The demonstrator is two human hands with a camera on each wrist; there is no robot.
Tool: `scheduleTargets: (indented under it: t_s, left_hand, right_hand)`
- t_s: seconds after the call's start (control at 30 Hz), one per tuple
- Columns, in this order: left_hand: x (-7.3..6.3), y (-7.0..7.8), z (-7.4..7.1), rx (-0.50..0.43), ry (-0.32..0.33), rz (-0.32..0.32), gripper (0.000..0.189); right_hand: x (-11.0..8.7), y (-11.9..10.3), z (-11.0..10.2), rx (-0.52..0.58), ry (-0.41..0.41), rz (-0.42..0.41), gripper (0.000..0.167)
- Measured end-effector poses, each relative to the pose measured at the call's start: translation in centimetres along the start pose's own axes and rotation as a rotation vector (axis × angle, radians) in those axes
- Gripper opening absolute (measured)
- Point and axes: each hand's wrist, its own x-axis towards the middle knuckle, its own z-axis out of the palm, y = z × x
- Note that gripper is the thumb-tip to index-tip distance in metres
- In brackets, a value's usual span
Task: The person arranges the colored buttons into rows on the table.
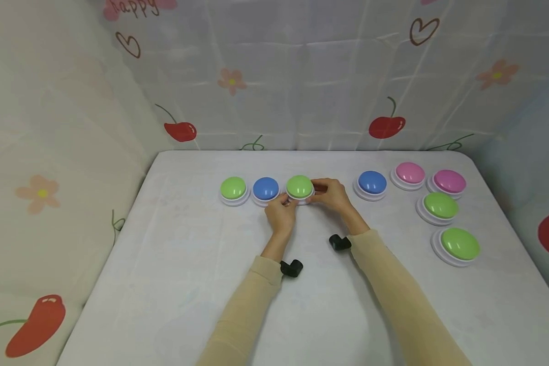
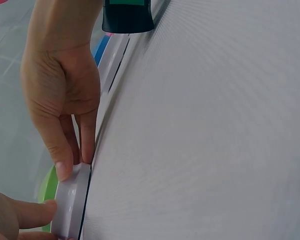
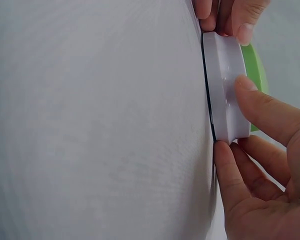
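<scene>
A green dome push button [image 1: 299,186] with a white round base sits on the white table, both hands at its base. My left hand [image 1: 281,216] pinches the front left edge of the base. From the right side, my right hand [image 1: 331,195] grips it; in the right wrist view its thumb lies on the white side wall and its other fingers [image 3: 229,172] press at the rim by the table. Just left of this button stands a blue push button [image 1: 266,188], and beyond it another green push button [image 1: 233,188], roughly in one row.
To the right stand a blue button [image 1: 372,182], two pink buttons [image 1: 410,173] and two more green buttons [image 1: 459,243], in a loose curve. A patterned curtain [image 1: 302,91] hangs behind the table's far edge. Black wrist cameras [image 1: 292,268] stick out from both sleeves.
</scene>
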Motion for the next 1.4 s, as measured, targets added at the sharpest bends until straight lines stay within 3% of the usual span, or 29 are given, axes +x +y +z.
scheduleTargets:
  t_s: [0.37,0.6,0.77,0.97,1.17,1.27,1.4]
  left_hand:
    - [0.1,-0.2,-0.1,0.004,-0.009,0.025,0.005]
    - [-0.1,0.3,-0.5,-0.03,-0.035,-0.05,0.015]
    - [-0.4,0.9,-1.1,0.0,-0.078,-0.094,0.026]
    - [-1.3,2.5,-2.1,0.052,-0.156,-0.002,0.023]
    - [-2.1,4.6,-2.3,-0.049,-0.272,0.071,0.023]
    - [-2.3,5.6,-1.9,-0.1,-0.329,0.102,0.024]
    - [-2.4,6.8,-0.7,-0.153,-0.395,0.138,0.028]
  right_hand:
    - [-0.1,-0.1,0.1,0.005,-0.006,0.012,0.059]
    - [-0.2,-0.2,0.3,-0.013,-0.01,0.003,0.063]
    - [-0.9,-0.6,0.0,-0.043,-0.018,0.028,0.071]
    - [-3.3,-1.7,-1.8,-0.054,-0.045,0.076,0.069]
    - [-6.4,-2.0,-4.8,-0.042,-0.026,0.081,0.063]
    - [-7.6,-1.6,-6.6,-0.006,0.045,0.071,0.062]
    - [-8.7,-0.8,-9.0,0.044,0.211,0.034,0.059]
